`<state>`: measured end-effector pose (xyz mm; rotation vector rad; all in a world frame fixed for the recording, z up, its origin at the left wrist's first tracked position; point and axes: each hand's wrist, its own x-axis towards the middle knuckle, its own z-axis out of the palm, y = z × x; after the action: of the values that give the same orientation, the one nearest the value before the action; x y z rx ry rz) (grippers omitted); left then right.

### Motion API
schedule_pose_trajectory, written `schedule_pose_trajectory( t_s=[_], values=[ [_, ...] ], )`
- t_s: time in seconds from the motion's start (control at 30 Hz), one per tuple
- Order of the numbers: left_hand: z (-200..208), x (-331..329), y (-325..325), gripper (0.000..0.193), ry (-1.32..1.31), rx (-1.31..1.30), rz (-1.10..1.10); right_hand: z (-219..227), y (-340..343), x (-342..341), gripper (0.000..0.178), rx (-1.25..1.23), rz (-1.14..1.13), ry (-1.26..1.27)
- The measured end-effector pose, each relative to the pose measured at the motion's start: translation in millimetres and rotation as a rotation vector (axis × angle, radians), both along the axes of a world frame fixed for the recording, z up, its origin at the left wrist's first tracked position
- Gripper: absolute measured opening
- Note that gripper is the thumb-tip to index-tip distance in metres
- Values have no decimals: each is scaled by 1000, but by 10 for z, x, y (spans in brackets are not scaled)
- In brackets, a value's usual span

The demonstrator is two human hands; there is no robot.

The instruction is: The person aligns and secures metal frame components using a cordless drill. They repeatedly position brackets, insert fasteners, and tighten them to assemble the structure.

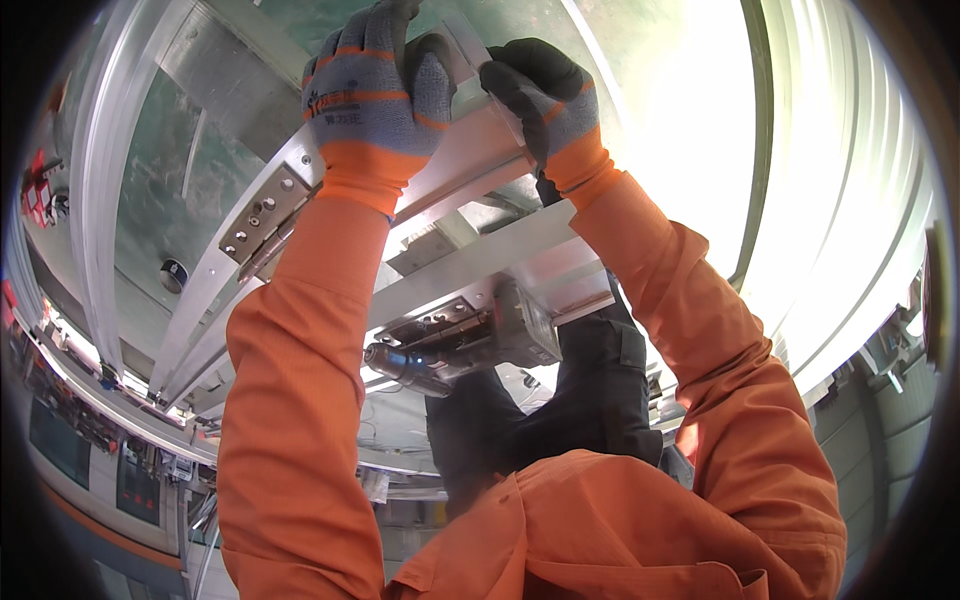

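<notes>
My left hand [372, 95], in a grey and orange work glove, is closed at the end of a silvery aluminium profile [470, 150]. Opposite it, my right hand [552, 100] wears a matching glove with dark fingers. Its thumb and fingers pinch at the profile's end, beside a thin pale upright edge [462, 45]. What exactly lies between the fingers of either hand is hidden. A metal hinge [265, 215] with several screw holes sits along the profile, left of my left forearm. Nearer to me, a cordless drill [520, 330] lies on a second profile [480, 268], next to another hinge [430, 322].
Long aluminium bars [95, 190] run along the left side. A small round dark object [173, 275] lies on the greenish surface [160, 210]. Bright light washes out the right side, near more long pale profiles [860, 200]. My dark-trousered legs [590, 390] are close below the drill.
</notes>
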<state>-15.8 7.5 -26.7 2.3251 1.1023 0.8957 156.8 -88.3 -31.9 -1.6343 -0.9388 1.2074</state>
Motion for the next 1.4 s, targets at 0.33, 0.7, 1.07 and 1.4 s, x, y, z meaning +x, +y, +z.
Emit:
schedule_pose_trajectory(
  t_s=[0.33, 0.7, 1.07, 1.4],
  values=[
    [108, -50, -47, 46, 275, -206, 29, 40, 16, 20, 18, -93, 0, 7],
    [114, -58, -55, 49, 241, -211, 35, 59, 17, -46, 18, -66, -74, 133],
    [235, 31, -49, 52, 375, -199, 23, 83, 18, -11, 22, -72, -59, 147],
    [189, -34, 30, 61, 202, -101, -92, -1580, 190, 611, 31, -510, -178, 77]
  ],
)
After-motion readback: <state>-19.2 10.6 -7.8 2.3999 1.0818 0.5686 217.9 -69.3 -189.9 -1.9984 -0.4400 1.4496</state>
